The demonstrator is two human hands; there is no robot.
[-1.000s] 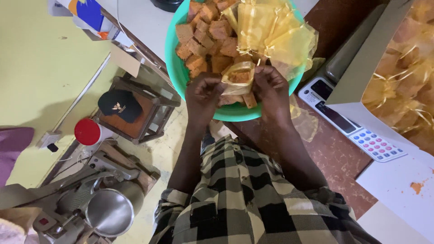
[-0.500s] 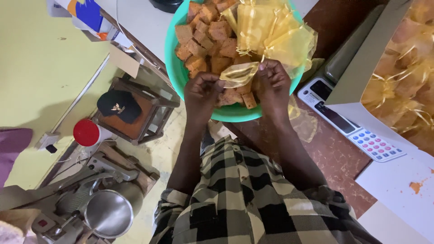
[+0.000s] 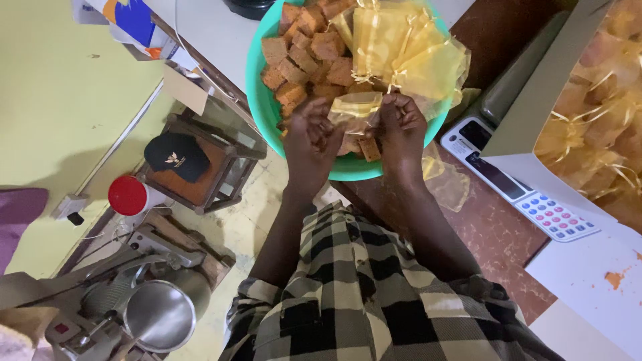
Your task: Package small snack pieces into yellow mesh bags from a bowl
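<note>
1. Left hand [image 3: 313, 137] and right hand [image 3: 401, 127] pinch a small yellow mesh pouch [image 3: 356, 107] with their fingers, above the green bowl [image 3: 257, 87].
2. Brown cubes [image 3: 304, 57] and empty pouches [image 3: 408, 53] crowd the bowl.
3. A calculator [image 3: 528, 194] lies right of the bowl on the tabletop [image 3: 495, 234], with open room between.

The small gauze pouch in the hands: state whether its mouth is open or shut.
Open: both hands spread the yellow pouch mouth apart over the green bowl.

Small sheer yellow pouch [image 3: 356, 107], mouth pinched shut, above green bowl [image 3: 257, 100] of brown cubes [image 3: 304, 60]
</note>
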